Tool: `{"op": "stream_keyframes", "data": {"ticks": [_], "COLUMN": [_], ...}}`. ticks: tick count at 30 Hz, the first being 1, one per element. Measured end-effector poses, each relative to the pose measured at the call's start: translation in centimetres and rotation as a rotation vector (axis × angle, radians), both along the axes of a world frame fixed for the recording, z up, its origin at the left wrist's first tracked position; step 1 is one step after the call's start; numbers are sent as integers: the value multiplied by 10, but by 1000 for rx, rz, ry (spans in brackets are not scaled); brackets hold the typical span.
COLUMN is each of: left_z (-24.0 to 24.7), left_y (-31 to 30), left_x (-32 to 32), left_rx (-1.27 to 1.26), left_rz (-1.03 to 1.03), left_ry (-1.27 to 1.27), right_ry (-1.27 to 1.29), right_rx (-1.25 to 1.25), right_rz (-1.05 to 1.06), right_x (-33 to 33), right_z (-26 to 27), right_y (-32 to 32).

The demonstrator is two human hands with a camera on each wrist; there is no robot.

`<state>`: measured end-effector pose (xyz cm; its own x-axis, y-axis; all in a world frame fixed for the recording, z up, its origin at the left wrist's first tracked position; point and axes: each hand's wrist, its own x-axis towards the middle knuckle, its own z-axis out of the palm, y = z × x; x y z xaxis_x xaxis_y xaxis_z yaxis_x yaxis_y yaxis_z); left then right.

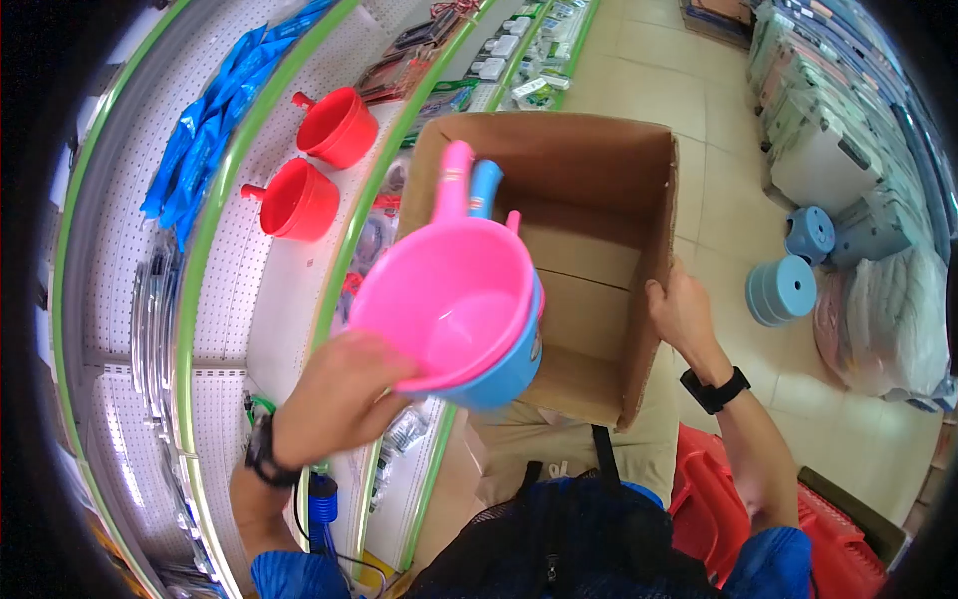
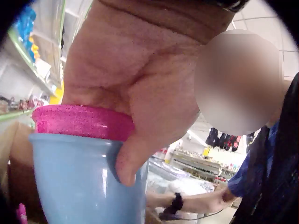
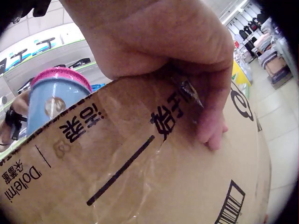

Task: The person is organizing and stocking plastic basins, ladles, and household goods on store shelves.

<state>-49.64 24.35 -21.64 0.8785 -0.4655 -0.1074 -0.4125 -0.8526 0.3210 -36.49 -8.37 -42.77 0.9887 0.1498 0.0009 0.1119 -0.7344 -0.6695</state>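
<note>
My left hand [image 1: 344, 394] grips the near rim of a stack of plastic water dippers over the left side of a cardboard box [image 1: 589, 155]. A pink dipper [image 1: 429, 299] sits nested inside a blue dipper [image 1: 494, 384], their handles toward the box's far side. In the left wrist view, my thumb presses on the outside of the blue wall. A smaller pink handle [image 1: 514, 221] shows behind them; the rest of that piece is mostly hidden. My right hand [image 1: 684, 309] holds the box's right wall at its top edge, with fingers on the printed outer face.
Two red dippers [image 1: 299, 200] stand on the green-edged shelf to the left, near blue plastic packaging [image 1: 215, 110]. Light blue stools [image 1: 781, 290] and wrapped goods [image 1: 883, 319] stand on the right-hand floor. Red plastic [image 1: 709, 489] lies near my right arm.
</note>
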Motion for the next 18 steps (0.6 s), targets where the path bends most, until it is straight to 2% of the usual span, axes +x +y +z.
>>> {"op": "stream_keyframes", "data": {"ticks": [2,4,6,7,9,18], "left_z": [-35,-68,-112,-130,-161,-280], "left_y": [0,3,12,14,14,37], "left_x": [36,76,107,117,130,142], "left_rx": [-30,75,119,120,319,524], "left_rz": [-114,-156,-87,-96,-141,-108], "left_ry": [-51,188,492,501,362,330], "right_ry": [-26,-48,-27,-16,-29,10], "right_rx": [-13,-18,-29,-30,-1,-15], "right_rz": [18,13,27,19,32,40], "right_x": [-3,-3,-5,-5,-6,0], "right_z": [-1,-3,-2,-1,0,1], "right_y": [1,2,2,3,3,6]}}
